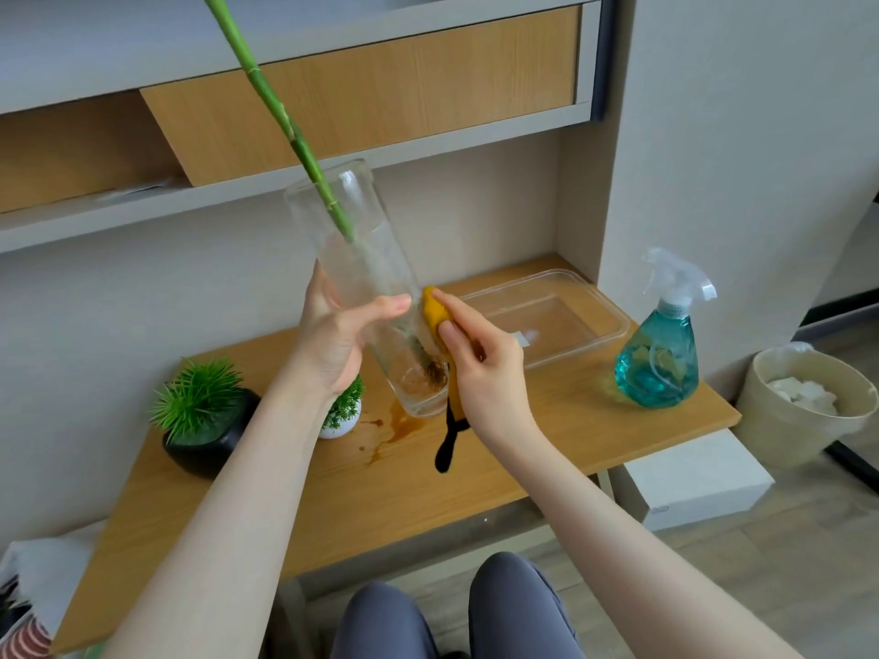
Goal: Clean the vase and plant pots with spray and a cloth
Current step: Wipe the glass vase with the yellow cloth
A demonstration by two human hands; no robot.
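the person sits at the wooden desk (547, 444) with the glass vase (361, 283) lifted clear of it and tilted, mouth toward the shelves. the left hand (333, 335) grips the vase around its middle, fingers behind the glass and thumb across the front. a green stalk (271, 107) stands in the vase and leans out past the top of the view, its brown roots down at the base.

the right hand (480, 368) pinches a yellow cloth (435, 313) and presses it against the lower side of the vase; a dark tail of the cloth hangs down toward the desk.

the spray bottle (659, 349), about half full of blue liquid, stands untouched near the right edge of the desk, well apart from both hands. a clear plastic tray (599, 302) lies at the back right corner.

by my reckoning the task is in its early part. the vase is being wiped, and the glass looks cloudy higher up, so it isn't finished. the black pot (204, 444) with its spiky green plant sits near the left edge, and the small white pot (340, 423) just beside it, partly behind the left wrist; neither is being handled. a brown spill (395, 428) lies on the desk below the vase.
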